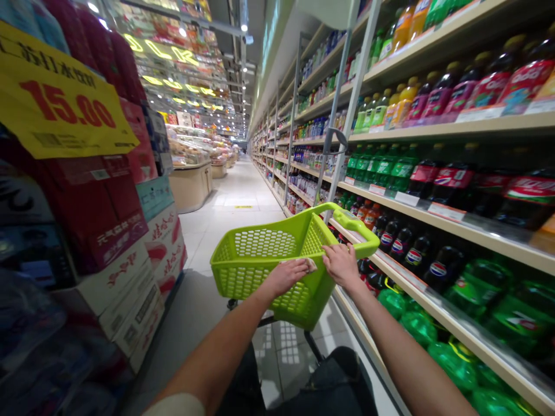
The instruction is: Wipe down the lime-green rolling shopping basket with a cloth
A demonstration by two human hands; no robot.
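Note:
A lime-green shopping cart (255, 276) with perforated basket walls stands in front of me, turned sideways, with its handle end to the right. My left hand (286, 276) lies over the basket's near rim and presses a small pale cloth or tissue (311, 265) against it; most of the cloth is hidden under the fingers. Close beside it, my right hand (341, 264) is wrapped over the rim at the corner below the handle (368, 238). The part of the basket floor behind the near wall is hidden.
To the right, long shelves (433, 216) hold several rows of soda bottles (448, 176). Stacked drink cartons (125, 277) with a yellow price sign (65, 98) flank the left. A tiled aisle (247, 190) runs ahead past display stands (191, 185).

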